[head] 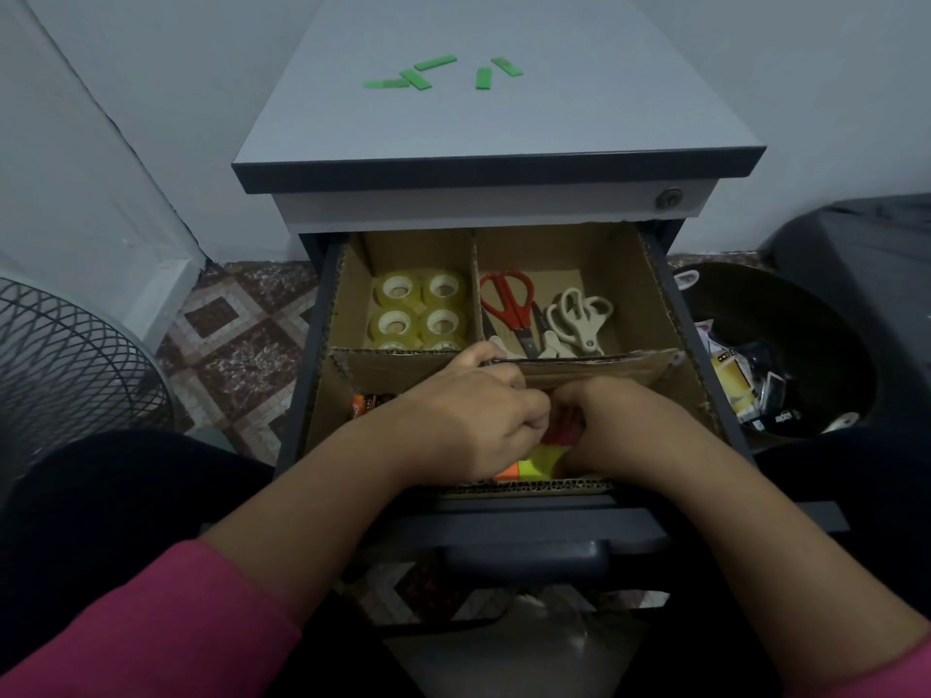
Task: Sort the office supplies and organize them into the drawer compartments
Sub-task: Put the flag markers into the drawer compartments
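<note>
The open drawer [665, 289] holds a cardboard divider with several compartments. Clear tape rolls [420, 314] fill the back left one. Red scissors [509, 307] and white scissors [579, 314] lie in the back right one. Both hands are down in the front compartment. My left hand [468, 418] and my right hand [619, 430] meet with curled fingers over red items [564, 425] and yellow and orange sticky notes [534, 466]. What each hand holds is hidden. A small dark and orange object [370, 403] lies at the front left. Several green strips [438, 75] lie on the cabinet top.
A black mesh bin [65, 365] stands on the tiled floor at left. At right a dark waste bin [786, 365] holds scraps and packaging. A lower drawer with a grey handle [529, 556] is partly pulled out below my arms.
</note>
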The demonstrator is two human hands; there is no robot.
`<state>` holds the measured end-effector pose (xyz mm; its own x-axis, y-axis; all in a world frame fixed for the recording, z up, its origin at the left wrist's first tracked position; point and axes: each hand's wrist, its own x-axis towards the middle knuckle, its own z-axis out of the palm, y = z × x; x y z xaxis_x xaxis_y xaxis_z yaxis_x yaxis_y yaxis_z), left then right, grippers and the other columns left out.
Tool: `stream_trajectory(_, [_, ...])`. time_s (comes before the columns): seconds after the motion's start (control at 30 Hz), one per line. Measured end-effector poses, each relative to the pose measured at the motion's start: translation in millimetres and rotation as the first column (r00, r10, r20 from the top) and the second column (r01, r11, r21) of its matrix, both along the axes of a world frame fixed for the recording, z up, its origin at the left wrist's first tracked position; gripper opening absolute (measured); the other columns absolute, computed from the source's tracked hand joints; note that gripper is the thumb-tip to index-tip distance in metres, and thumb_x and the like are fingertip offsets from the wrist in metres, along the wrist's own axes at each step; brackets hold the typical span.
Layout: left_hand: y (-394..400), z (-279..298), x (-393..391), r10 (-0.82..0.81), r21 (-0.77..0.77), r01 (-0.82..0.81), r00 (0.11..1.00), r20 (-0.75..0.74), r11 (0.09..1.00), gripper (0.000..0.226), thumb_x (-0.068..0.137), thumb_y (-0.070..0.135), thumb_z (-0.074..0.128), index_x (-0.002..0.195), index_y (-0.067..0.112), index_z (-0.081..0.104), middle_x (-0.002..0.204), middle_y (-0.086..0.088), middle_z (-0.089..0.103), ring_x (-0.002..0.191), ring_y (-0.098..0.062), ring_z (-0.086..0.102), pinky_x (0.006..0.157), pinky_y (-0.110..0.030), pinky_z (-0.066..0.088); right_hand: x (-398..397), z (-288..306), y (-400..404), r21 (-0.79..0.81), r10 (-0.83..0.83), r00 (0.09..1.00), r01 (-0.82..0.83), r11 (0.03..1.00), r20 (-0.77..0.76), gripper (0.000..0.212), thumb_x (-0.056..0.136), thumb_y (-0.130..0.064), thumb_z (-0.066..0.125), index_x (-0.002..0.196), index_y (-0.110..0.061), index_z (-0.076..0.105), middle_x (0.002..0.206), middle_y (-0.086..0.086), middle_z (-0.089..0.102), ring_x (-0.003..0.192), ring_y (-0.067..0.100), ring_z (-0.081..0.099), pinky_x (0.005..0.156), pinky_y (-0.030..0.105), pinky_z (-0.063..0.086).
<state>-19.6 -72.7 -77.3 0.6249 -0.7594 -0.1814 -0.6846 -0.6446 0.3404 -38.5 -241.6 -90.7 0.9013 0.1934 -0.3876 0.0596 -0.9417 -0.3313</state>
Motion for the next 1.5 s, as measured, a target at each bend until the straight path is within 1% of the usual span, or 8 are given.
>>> stream_trajectory(0.17, [1.8, -3.8, 0.5, 0.02, -0.005, -0.02, 1.0, 0.0, 1.0, 0.021, 0.095, 0.029, 0.033, 0.095, 0.032, 0.054, 0.106, 0.006, 0.051, 0.121, -0.014, 0.03, 0.116, -0.032, 0.008, -1.3, 2.7, -2.6, -0.019, 0.013, 1.0, -0.013, 1.0, 0.0, 0.02, 0.07, -0.032, 0.072, 0.077, -0.037, 0.053, 0.085, -0.009, 0.062, 0.085, 0.014, 0.061, 0.073, 0.03, 0.053])
stream_trajectory(0.6, [-2.8, -3.6, -1.9, -0.017, -0.004, 0.017, 0.996, 0.085, 1.0, 0.025, 0.097, 0.025, 0.032, 0.102, 0.029, 0.056, 0.104, 0.005, 0.05, 0.116, -0.009, 0.034, 0.109, -0.023, -0.007, -0.9, 2.6, 0.7, -0.035, 0.014, 1.0, -0.014, 0.999, -0.002, 0.019, 0.071, -0.039, 0.07, 0.069, -0.036, 0.052, 0.079, -0.01, 0.056, 0.089, 0.016, 0.062, 0.073, 0.027, 0.049])
stream_trajectory(0.73, [-0.9, -4.5, -0.9, -0.012, 0.001, 0.012, 0.999, 0.039, 1.0, 0.024, 0.095, 0.026, 0.033, 0.099, 0.031, 0.056, 0.103, 0.007, 0.05, 0.116, -0.011, 0.035, 0.116, -0.03, 0.002, -1.2, 3.9, 0.8, -0.021, -0.007, 1.0, 0.007, 1.0, -0.017, 0.019, 0.07, -0.037, 0.073, 0.072, -0.036, 0.054, 0.082, -0.011, 0.06, 0.088, 0.014, 0.062, 0.074, 0.028, 0.051])
stream_trajectory(0.9, [1.7, -0.5, 1.6, 0.096, -0.164, -0.094, 0.995, 0.006, 0.982, 0.019, 0.095, 0.02, 0.039, 0.098, 0.021, 0.058, 0.104, 0.006, 0.06, 0.113, -0.012, 0.037, 0.104, -0.017, 0.015, -2.0, 20.8, -17.9, -0.016, -0.149, 0.989, 0.149, 0.989, -0.012, 0.021, 0.07, -0.024, 0.079, 0.078, -0.034, 0.062, 0.083, -0.01, 0.064, 0.076, 0.009, 0.062, 0.068, 0.025, 0.051])
stream_trajectory(0.97, [-0.1, -1.8, 0.5, 0.115, -0.151, -0.108, 0.992, 0.044, 0.983, 0.02, 0.095, 0.02, 0.038, 0.102, 0.021, 0.056, 0.108, 0.006, 0.059, 0.115, -0.012, 0.036, 0.102, -0.017, 0.016, -1.1, 24.2, -30.3, -0.036, -0.206, 0.977, 0.209, 0.977, 0.062, 0.022, 0.075, -0.018, 0.074, 0.074, -0.035, 0.06, 0.087, -0.006, 0.066, 0.079, 0.011, 0.061, 0.066, 0.022, 0.046])
stream_trajectory(1.07, [-2.6, -6.3, -1.3, 0.113, -0.107, -0.102, 0.988, 0.107, 0.989, 0.022, 0.096, 0.02, 0.037, 0.112, 0.022, 0.052, 0.113, 0.007, 0.056, 0.117, -0.013, 0.033, 0.101, -0.015, 0.011, -2.0, 18.9, -35.8, -0.101, -0.236, 0.962, 0.25, 0.963, 0.134, 0.023, 0.078, -0.017, 0.071, 0.094, -0.033, 0.07, 0.095, -0.001, 0.067, 0.091, 0.017, 0.061, 0.074, 0.026, 0.047])
stream_trajectory(1.3, [-4.8, -5.6, -2.7, 0.068, -0.02, -0.066, 0.981, 0.179, 0.998, 0.025, 0.096, 0.028, 0.036, 0.118, 0.026, 0.048, 0.117, 0.005, 0.052, 0.12, -0.016, 0.032, 0.102, -0.019, 0.006, -4.3, 11.6, -18.8, -0.012, -0.143, 0.975, 0.147, 0.989, 0.169, 0.032, 0.076, -0.024, 0.061, 0.102, -0.042, 0.068, 0.097, -0.004, 0.066, 0.09, 0.019, 0.062, 0.079, 0.036, 0.054])
stream_trajectory(1.5, [-7.7, -5.1, -5.1, 0.066, 0.012, -0.07, 0.975, 0.21, 0.997, 0.026, 0.097, 0.032, 0.033, 0.119, 0.026, 0.047, 0.116, 0.003, 0.052, 0.12, -0.016, 0.033, 0.101, -0.02, 0.003, -3.5, 7.6, -8.8, -0.055, -0.063, 0.978, 0.076, 0.996, 0.198, 0.028, 0.081, -0.037, 0.066, 0.108, -0.045, 0.066, 0.097, -0.005, 0.067, 0.091, 0.018, 0.063, 0.075, 0.032, 0.053])
